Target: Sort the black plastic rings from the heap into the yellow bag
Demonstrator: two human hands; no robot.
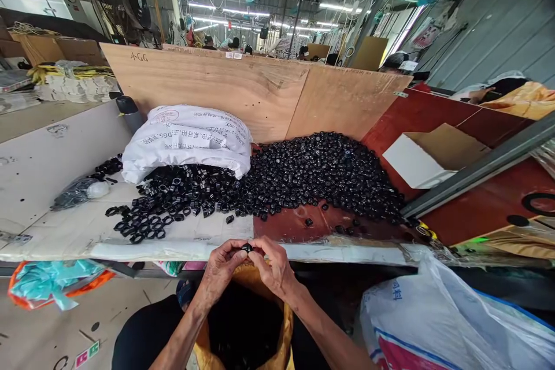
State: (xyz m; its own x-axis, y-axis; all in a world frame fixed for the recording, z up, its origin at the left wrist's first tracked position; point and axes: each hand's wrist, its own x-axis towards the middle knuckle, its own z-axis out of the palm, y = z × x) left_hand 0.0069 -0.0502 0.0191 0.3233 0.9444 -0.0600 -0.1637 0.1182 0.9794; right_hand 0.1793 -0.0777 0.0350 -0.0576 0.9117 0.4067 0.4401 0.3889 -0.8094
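Note:
A small black part (247,247) is pinched between the fingertips of both hands, just above the bench's front edge. My left hand (221,269) grips it from the left, and my right hand (274,266) from the right. Below the hands, between the knees, an orange sack (287,324) stands open with dark contents. On the bench beyond lies a large heap of small black parts (321,167). Black rings (151,222) are spread at its left, coming out from under a white sack (186,139).
A wooden board (208,75) walls off the back of the bench. At the right are a slanted metal bar (481,167) and an open white box (411,159). A white plastic bag (433,312) stands at the lower right. A dark plastic bag (73,192) lies at the left.

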